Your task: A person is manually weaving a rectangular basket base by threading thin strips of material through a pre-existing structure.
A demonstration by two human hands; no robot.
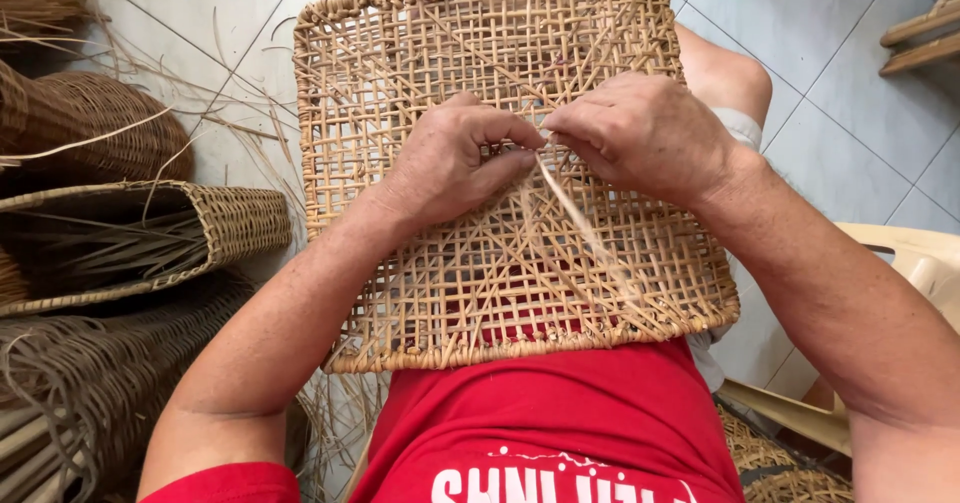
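Two hands meet at the middle of the woven rattan panel (510,163), which lies flat across my lap, its near edge against my red shirt (550,413). My left hand (455,158) rests on the open lattice with fingers curled, thumb and forefinger pinched on a thin pale strand (575,218); my right hand (645,133) pinches the same strand just beside it, knuckles up. The strand trails down toward me over the weave. Below is a pale tiled floor (850,113) littered with loose fibres (mostly to my left). Finished baskets (130,228) stack there; a cream plastic chair (915,258) stands at my right.
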